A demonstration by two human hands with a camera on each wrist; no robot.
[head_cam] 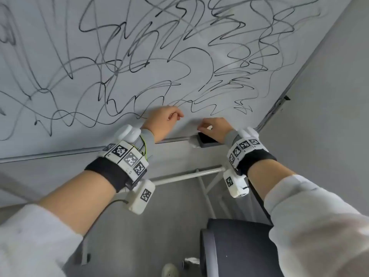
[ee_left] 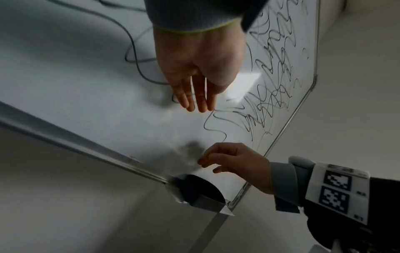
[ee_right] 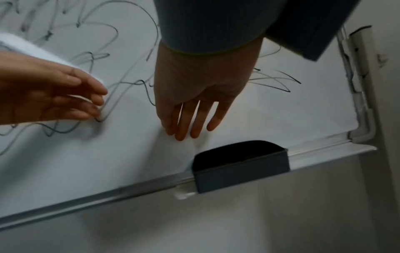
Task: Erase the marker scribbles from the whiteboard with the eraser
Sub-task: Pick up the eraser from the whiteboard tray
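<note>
- The eraser [head_cam: 206,139] I take to be the dark grey block with a black face. It sits on the whiteboard's bottom ledge [head_cam: 60,153], toward the right end. Whether it lies loose there or is seated in a holder, I cannot tell.
- The right grip [head_cam: 214,127] hovers over the bare strip of whiteboard [head_cam: 229,100] just beyond the eraser, released and grasping nothing. In the right wrist view its fingertips [ee_right: 180,135] point straight at the block, close to it but apart.
- The left grip [head_cam: 164,119] is also released and empty. It lies against the board to the left, at the near edge of the scribbles [head_cam: 139,56].
- Of the 2 grips, the right is plainly the nearer. The eraser lies directly on its near side, with the left grip well off to the block's left.
- The block's long axis runs left to right along the ledge, across the line of the right fingers.
- Judgement: the pick-up has not begun. The fingers would likely need to drop over the far long edge, thumb to the near one, and lift the block clear of the ledge.
- No erased patch shows among the scribbles, which cover most of the board in view.
</note>
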